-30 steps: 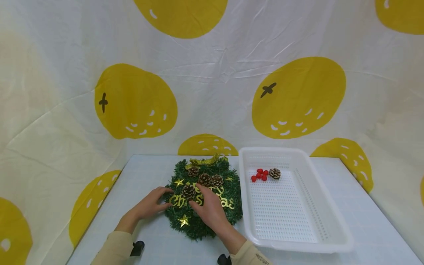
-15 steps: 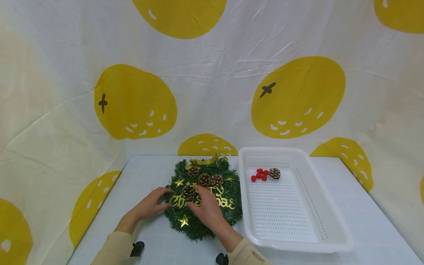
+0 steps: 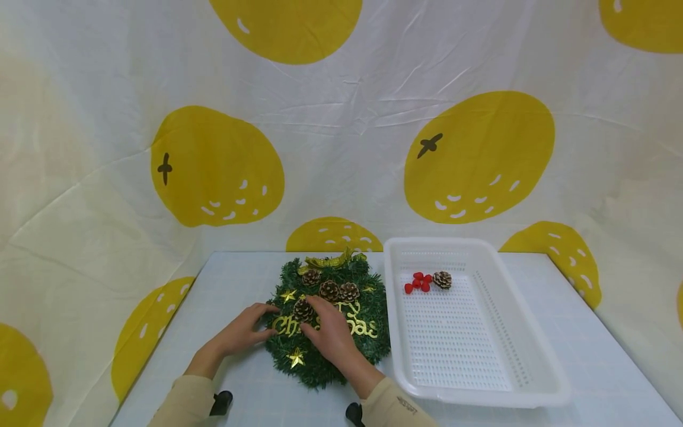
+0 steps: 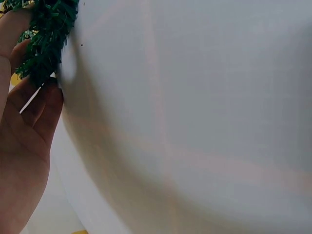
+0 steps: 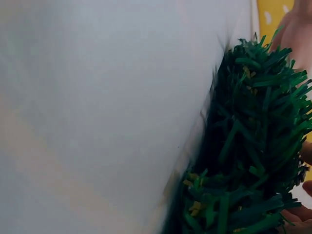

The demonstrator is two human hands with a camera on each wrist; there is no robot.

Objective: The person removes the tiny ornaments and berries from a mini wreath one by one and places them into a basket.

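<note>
A green tinsel wreath [image 3: 315, 376] with gold stars and gold "Merry Christmas" lettering [image 3: 363, 327] lies on the table. My left hand [image 3: 240, 330] grips its left edge, thumb and fingers on either side of the greenery [image 4: 48, 41] in the left wrist view. Over the lettering's left part, my right hand [image 3: 336, 338] pinches a pine cone [image 3: 302, 309] between thumb and forefinger. More cones, among them a brown pine cone [image 3: 329, 290], sit on the upper half below a gold bow [image 3: 331, 260]. In the right wrist view, the wreath [image 5: 263, 102] hides most of the fingers.
Right of the wreath stands a white plastic basket [image 3: 539, 350] with a perforated bottom. Inside, near its back left, are several red berries [image 3: 418, 283] and one pine cone [image 3: 442, 280]. A curtain [image 3: 347, 148] printed with yellow fruit hangs behind the table.
My right hand has shifted slightly left and closer around the pine cone, covering more of the lettering. The left hand and the wreath stay in place.
</note>
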